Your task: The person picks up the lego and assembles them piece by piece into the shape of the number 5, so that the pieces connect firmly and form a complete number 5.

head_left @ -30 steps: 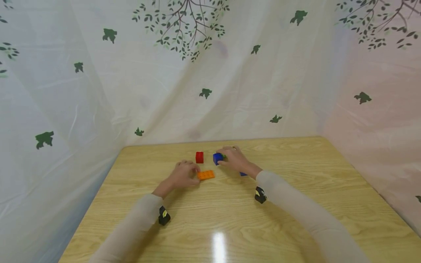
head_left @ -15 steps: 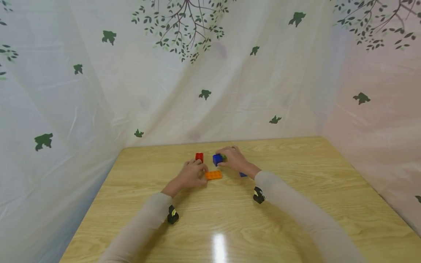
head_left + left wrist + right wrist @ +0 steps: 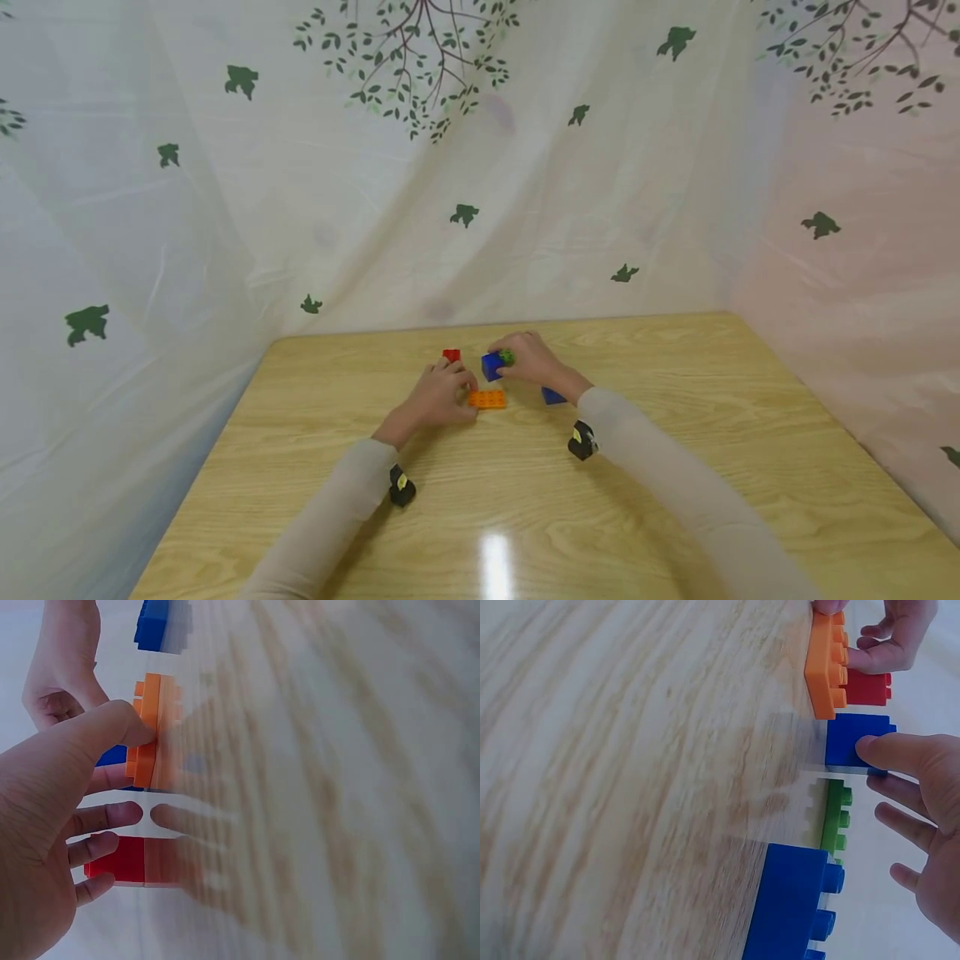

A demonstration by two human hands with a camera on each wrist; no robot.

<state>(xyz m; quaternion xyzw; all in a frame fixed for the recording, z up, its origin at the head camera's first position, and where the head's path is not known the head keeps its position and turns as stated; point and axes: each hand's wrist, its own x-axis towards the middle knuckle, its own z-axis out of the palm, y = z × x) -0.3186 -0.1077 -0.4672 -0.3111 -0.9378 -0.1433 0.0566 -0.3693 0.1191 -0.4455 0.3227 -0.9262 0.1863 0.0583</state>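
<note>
My left hand (image 3: pixel 435 396) pinches a flat orange toy brick (image 3: pixel 489 400) by its left end, between thumb and index finger. Its other fingers are spread in front of a red brick (image 3: pixel 451 355), which they partly cover in the head view. A blue brick (image 3: pixel 491 367) stands just behind the orange one, and my right hand (image 3: pixel 531 358) grips it with the thumb on its near face. Beneath that hand lies a thin green brick (image 3: pixel 834 817), mostly hidden from above. A larger blue brick (image 3: pixel 787 900) sits by the right wrist, partly covered by the forearm in the head view.
All the bricks are on a light wooden table (image 3: pixel 480 483). A pale curtain (image 3: pixel 375 208) with leaf prints hangs along the table's back edge and at both sides. Each wrist carries a small black camera (image 3: pixel 401 486).
My left hand slid the orange brick rightward, then stopped; it now covers more of the red brick. The right hand has barely shifted on the blue brick, and more of the green brick shows.
</note>
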